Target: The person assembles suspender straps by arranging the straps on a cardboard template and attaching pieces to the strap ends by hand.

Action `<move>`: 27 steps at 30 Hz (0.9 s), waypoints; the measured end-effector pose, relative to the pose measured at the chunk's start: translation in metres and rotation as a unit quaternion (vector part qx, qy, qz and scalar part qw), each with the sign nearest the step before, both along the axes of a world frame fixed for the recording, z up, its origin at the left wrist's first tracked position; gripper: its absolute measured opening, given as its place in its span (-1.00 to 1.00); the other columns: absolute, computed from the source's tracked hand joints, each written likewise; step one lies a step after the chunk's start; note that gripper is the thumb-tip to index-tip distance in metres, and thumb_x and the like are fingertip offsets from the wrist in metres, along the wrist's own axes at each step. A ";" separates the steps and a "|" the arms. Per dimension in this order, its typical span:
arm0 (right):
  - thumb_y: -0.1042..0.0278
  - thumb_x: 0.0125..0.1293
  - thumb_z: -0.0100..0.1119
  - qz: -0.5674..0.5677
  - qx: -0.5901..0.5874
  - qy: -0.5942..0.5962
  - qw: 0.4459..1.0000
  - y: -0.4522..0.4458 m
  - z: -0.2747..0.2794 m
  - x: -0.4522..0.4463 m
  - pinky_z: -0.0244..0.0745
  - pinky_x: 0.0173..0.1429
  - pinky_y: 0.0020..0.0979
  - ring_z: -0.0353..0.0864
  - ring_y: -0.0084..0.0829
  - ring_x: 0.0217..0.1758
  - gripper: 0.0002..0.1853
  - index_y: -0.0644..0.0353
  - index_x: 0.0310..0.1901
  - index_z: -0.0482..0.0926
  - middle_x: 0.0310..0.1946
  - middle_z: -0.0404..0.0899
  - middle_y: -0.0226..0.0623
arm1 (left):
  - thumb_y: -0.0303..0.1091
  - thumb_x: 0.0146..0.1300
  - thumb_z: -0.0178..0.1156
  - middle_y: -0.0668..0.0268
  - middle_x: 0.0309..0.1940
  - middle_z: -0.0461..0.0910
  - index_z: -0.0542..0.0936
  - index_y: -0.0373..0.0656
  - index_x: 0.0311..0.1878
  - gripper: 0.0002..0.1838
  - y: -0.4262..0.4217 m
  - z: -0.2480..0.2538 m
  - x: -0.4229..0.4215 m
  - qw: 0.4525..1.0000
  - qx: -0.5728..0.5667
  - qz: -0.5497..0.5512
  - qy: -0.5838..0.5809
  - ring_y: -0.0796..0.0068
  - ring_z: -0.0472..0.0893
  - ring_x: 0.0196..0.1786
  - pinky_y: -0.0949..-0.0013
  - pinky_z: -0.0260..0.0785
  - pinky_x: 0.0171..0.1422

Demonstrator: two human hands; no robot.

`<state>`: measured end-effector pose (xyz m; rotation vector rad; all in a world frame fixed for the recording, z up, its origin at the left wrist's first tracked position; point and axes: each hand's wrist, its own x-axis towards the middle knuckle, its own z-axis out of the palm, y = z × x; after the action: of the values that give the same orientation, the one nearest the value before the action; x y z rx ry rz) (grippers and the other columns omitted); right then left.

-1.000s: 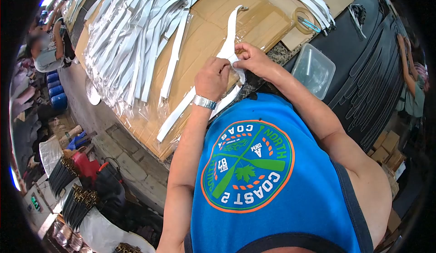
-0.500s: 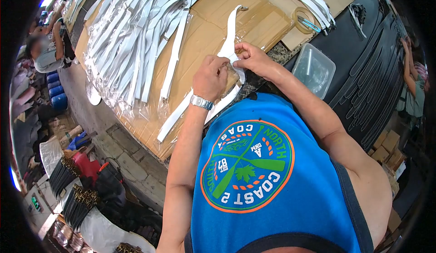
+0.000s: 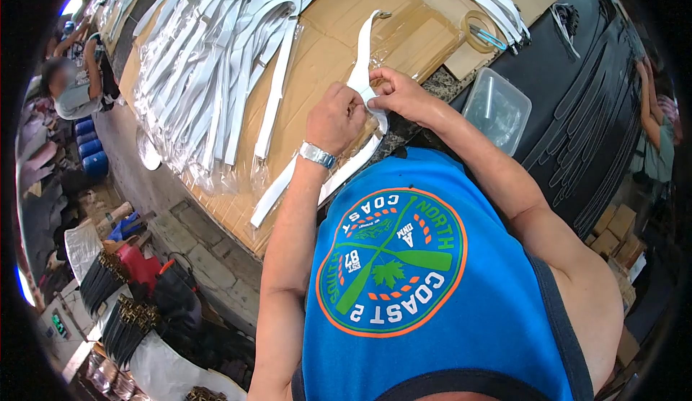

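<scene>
A pair of white suspenders [image 3: 365, 44] lies across the near edge of the cardboard, its single strap running up to a metal clip [image 3: 383, 15]. Two straps spread toward my body from the joint. My left hand [image 3: 334, 121], with a metal watch [image 3: 317, 154] at the wrist, is closed by the joint, its fingertips pinching the strap. From the other side my right hand [image 3: 398, 94] pinches the same joint between thumb and fingers. What lies right under the fingertips is hidden. A large pile of white suspenders [image 3: 216, 69] in clear plastic lies to the left.
Cardboard [image 3: 324, 55] covers the table. A tape roll [image 3: 476, 32] with a blue cutter [image 3: 491, 38], a clear plastic box [image 3: 497, 111] and black straps [image 3: 577, 127] are on the right. Co-workers [image 3: 76, 87] are at far left and far right. Bundled black straps [image 3: 101, 282] sit lower left.
My left hand has turned and shifted slightly at the joint. My right hand keeps its pinch, and the suspenders stay in nearly the same place.
</scene>
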<state>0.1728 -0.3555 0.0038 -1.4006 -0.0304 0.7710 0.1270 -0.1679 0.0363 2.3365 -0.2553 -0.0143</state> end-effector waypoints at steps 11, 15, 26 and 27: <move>0.60 0.24 0.29 0.018 0.006 0.002 1.000 -0.006 0.000 0.003 0.52 -0.09 -0.52 0.62 -0.60 -0.20 -0.42 0.29 0.29 0.34 -0.28 0.64 -0.38 | -0.35 0.18 0.28 0.12 -0.30 0.66 0.64 -0.18 -0.22 -0.85 0.008 0.016 -0.005 0.992 -0.046 0.086 0.079 0.22 0.66 -0.32 0.25 0.50 -0.22; 0.57 0.25 0.30 0.010 0.025 0.008 1.000 -0.005 0.005 0.002 0.52 -0.07 -0.52 0.63 -0.59 -0.18 -0.40 0.28 0.31 0.31 -0.26 0.64 -0.36 | -0.28 0.22 0.35 0.09 -0.26 0.73 0.64 -0.30 -0.15 -0.73 -0.004 0.001 -0.017 0.958 -0.153 0.128 0.207 0.37 0.71 -0.31 0.35 0.54 -0.20; 0.42 0.19 0.36 -0.013 -0.247 -0.390 0.887 -0.012 0.021 -0.010 0.50 0.02 -0.28 0.61 -0.31 -0.07 -0.42 0.15 0.26 0.42 -0.17 0.59 -0.24 | -0.43 0.24 0.36 0.31 -0.39 0.67 0.61 -0.33 -0.19 -0.82 -0.020 -0.045 -0.025 0.840 -0.407 0.184 0.310 0.67 0.60 -0.37 0.55 0.47 -0.29; 0.40 0.17 0.36 -0.022 -0.271 -0.471 0.839 -0.012 0.025 -0.011 0.50 0.03 -0.24 0.60 -0.24 -0.05 -0.45 0.14 0.22 0.47 -0.16 0.58 -0.23 | -0.44 0.23 0.35 0.32 -0.40 0.67 0.61 -0.32 -0.19 -0.83 -0.021 -0.047 -0.026 0.839 -0.407 0.186 0.311 0.67 0.60 -0.38 0.55 0.46 -0.30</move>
<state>0.1619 -0.3672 0.0285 -2.2085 -0.5828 -0.0436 0.1010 -0.1886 -0.0106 1.3876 0.4491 -0.3906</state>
